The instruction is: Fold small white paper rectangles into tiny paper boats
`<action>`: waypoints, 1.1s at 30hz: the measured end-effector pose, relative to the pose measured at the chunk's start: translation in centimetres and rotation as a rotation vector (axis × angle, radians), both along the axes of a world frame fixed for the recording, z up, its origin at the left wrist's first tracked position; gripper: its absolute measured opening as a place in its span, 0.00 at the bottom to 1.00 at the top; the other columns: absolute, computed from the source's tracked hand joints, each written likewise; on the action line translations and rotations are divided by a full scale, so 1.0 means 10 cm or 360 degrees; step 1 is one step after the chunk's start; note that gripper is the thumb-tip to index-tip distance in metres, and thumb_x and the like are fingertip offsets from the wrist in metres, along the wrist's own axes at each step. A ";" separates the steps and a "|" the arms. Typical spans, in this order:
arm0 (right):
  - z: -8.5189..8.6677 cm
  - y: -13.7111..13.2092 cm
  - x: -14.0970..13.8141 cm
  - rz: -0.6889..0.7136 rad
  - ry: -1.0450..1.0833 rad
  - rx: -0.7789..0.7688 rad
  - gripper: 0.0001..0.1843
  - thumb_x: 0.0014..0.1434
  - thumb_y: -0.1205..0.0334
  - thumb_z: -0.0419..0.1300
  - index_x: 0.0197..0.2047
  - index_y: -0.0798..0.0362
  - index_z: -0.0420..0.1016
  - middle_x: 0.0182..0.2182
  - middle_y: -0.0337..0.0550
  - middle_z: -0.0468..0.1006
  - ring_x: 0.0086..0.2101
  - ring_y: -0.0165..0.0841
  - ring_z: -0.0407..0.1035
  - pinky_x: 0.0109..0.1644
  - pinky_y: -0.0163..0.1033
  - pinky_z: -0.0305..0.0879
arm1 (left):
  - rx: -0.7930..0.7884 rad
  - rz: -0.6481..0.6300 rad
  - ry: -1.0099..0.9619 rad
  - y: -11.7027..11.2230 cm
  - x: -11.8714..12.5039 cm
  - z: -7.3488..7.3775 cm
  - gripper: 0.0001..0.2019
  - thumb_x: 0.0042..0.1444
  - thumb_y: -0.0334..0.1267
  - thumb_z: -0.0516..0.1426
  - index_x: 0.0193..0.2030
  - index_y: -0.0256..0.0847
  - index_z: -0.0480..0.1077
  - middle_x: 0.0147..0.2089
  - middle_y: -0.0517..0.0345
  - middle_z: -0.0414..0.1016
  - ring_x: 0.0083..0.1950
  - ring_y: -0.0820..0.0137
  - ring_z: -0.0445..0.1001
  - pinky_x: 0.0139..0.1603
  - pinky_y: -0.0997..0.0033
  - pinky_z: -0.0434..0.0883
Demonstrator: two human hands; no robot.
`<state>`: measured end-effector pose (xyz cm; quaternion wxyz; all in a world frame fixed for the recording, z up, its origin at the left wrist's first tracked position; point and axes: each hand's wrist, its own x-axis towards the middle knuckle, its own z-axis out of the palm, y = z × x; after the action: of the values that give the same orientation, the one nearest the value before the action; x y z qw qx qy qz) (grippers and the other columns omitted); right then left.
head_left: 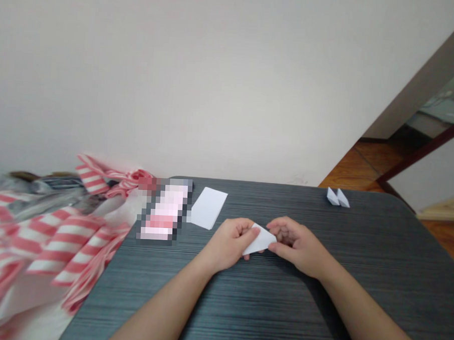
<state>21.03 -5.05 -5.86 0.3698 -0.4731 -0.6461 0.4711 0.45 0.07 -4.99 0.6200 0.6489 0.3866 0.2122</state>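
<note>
A small piece of folded white paper (260,240) is held just above the dark table, narrowing toward its right side. My left hand (233,243) grips its left part, the thumb lying on top and the fingers behind. At the paper's right tip is my right hand (292,244), its thumb touching the edge and its fingers curled; whether the fingertips pinch the tip is hard to see. A stack of white paper sheets (209,208) lies to the left, beyond my left hand. Two small folded white paper pieces (338,197) stand together at the far right.
The dark wood-grain table (243,311) meets a pale wall (230,90) at its far edge. A blurred-out flat device with a pink screen (167,210) lies left of the sheets. Red-and-white striped cloth (69,238) is heaped beside the table. A doorway and wooden floor (351,165) show at right.
</note>
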 end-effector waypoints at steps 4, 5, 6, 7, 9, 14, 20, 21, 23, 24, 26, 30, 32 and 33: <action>0.01 -0.01 0.01 0.0053 -0.0104 0.0068 0.10 0.58 0.64 0.64 0.43 0.52 0.70 0.30 0.36 0.71 0.27 0.28 0.64 0.30 0.32 0.60 | -0.0010 -0.0009 -0.0003 0.00 0.00 -0.01 0.18 0.63 0.49 0.53 0.32 0.36 0.72 0.26 0.58 0.75 0.21 0.76 0.66 0.21 0.78 0.61; 0.02 0.00 0.01 0.0051 -0.0147 0.0114 0.09 0.58 0.64 0.64 0.42 0.52 0.71 0.30 0.36 0.70 0.26 0.27 0.63 0.30 0.32 0.60 | -0.0009 -0.0011 -0.0003 0.00 0.00 -0.02 0.18 0.63 0.50 0.53 0.32 0.36 0.72 0.26 0.58 0.75 0.21 0.76 0.66 0.21 0.78 0.61; 0.02 0.00 0.01 0.0053 -0.0185 0.0160 0.08 0.58 0.65 0.64 0.41 0.52 0.72 0.30 0.37 0.70 0.27 0.27 0.63 0.30 0.33 0.60 | -0.0006 -0.0013 -0.0001 0.00 0.00 -0.02 0.19 0.63 0.50 0.52 0.32 0.36 0.72 0.26 0.58 0.75 0.21 0.75 0.66 0.22 0.78 0.61; 0.03 0.01 0.01 0.0054 -0.0215 0.0201 0.07 0.58 0.65 0.64 0.40 0.52 0.72 0.31 0.38 0.70 0.27 0.27 0.63 0.30 0.33 0.60 | -0.0001 -0.0013 -0.0001 0.00 0.00 -0.02 0.19 0.63 0.50 0.52 0.32 0.36 0.72 0.25 0.58 0.75 0.22 0.75 0.66 0.22 0.78 0.61; 0.04 0.01 0.00 0.0057 -0.0247 0.0252 0.06 0.58 0.65 0.64 0.39 0.53 0.72 0.32 0.38 0.71 0.27 0.27 0.63 0.31 0.33 0.60 | 0.0008 -0.0019 0.0001 0.00 0.00 -0.02 0.19 0.63 0.50 0.52 0.32 0.36 0.73 0.25 0.58 0.75 0.22 0.75 0.66 0.22 0.78 0.60; 0.08 0.02 -0.01 0.0064 -0.0287 0.0350 0.04 0.59 0.67 0.62 0.39 0.53 0.73 0.33 0.40 0.73 0.27 0.28 0.64 0.31 0.33 0.60 | 0.0047 -0.0025 0.0045 0.00 0.00 -0.01 0.18 0.63 0.49 0.53 0.30 0.37 0.72 0.21 0.61 0.71 0.21 0.75 0.65 0.22 0.78 0.59; 0.12 0.04 -0.02 0.0059 -0.0384 0.0480 0.04 0.62 0.68 0.58 0.35 0.53 0.74 0.32 0.42 0.75 0.31 0.31 0.68 0.37 0.35 0.62 | 0.0130 -0.0052 0.0110 0.00 0.00 0.00 0.17 0.63 0.48 0.53 0.29 0.37 0.70 0.19 0.63 0.67 0.21 0.75 0.64 0.22 0.78 0.58; 0.12 0.04 -0.02 0.0048 -0.0397 0.0485 0.05 0.62 0.68 0.58 0.35 0.53 0.73 0.32 0.42 0.75 0.31 0.31 0.68 0.37 0.35 0.62 | 0.0131 -0.0059 0.0114 -0.01 0.00 0.00 0.17 0.63 0.48 0.53 0.29 0.37 0.70 0.20 0.64 0.67 0.21 0.75 0.65 0.22 0.78 0.58; 0.12 0.04 -0.02 0.0027 -0.0425 0.0488 0.05 0.63 0.68 0.58 0.34 0.53 0.73 0.32 0.42 0.75 0.31 0.31 0.68 0.36 0.35 0.62 | 0.0133 -0.0073 0.0112 -0.01 0.01 0.00 0.17 0.63 0.48 0.53 0.30 0.37 0.70 0.21 0.64 0.67 0.22 0.75 0.66 0.23 0.78 0.59; 0.12 0.04 -0.02 0.0015 -0.0438 0.0490 0.05 0.63 0.68 0.58 0.34 0.53 0.73 0.31 0.42 0.75 0.31 0.31 0.68 0.36 0.35 0.62 | 0.0140 -0.0082 0.0111 -0.01 0.01 0.00 0.17 0.63 0.48 0.52 0.30 0.37 0.70 0.21 0.64 0.67 0.22 0.75 0.66 0.23 0.78 0.59; 0.12 0.04 -0.02 -0.0011 -0.0453 0.0508 0.05 0.63 0.68 0.58 0.34 0.53 0.73 0.31 0.42 0.75 0.31 0.31 0.68 0.36 0.35 0.62 | 0.0165 -0.0095 0.0119 -0.01 0.01 0.00 0.17 0.64 0.47 0.52 0.30 0.37 0.70 0.20 0.64 0.67 0.22 0.75 0.66 0.23 0.78 0.59; 0.11 0.04 -0.02 -0.0042 -0.0475 0.0556 0.06 0.64 0.66 0.57 0.34 0.53 0.73 0.30 0.41 0.75 0.30 0.31 0.68 0.36 0.35 0.61 | 0.0209 -0.0112 0.0126 0.00 0.01 0.03 0.19 0.64 0.47 0.51 0.27 0.37 0.68 0.20 0.63 0.68 0.22 0.75 0.64 0.23 0.78 0.58; 0.11 0.05 -0.02 -0.0034 -0.0501 0.0569 0.06 0.64 0.66 0.57 0.34 0.53 0.73 0.30 0.41 0.75 0.30 0.31 0.68 0.36 0.35 0.61 | 0.0215 -0.0125 0.0114 0.00 0.00 0.04 0.19 0.65 0.46 0.51 0.26 0.37 0.68 0.21 0.63 0.67 0.23 0.76 0.64 0.23 0.78 0.58; 0.10 0.05 -0.02 -0.0032 -0.0515 0.0577 0.06 0.64 0.66 0.57 0.34 0.53 0.72 0.30 0.41 0.75 0.30 0.31 0.68 0.36 0.34 0.61 | 0.0217 -0.0131 0.0106 0.00 0.00 0.05 0.19 0.65 0.46 0.51 0.26 0.37 0.67 0.21 0.63 0.67 0.23 0.76 0.64 0.24 0.78 0.58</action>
<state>20.82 -4.58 -4.82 0.3449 -0.4747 -0.7663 0.2618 0.46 0.10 -4.53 0.5694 0.7117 0.3647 0.1907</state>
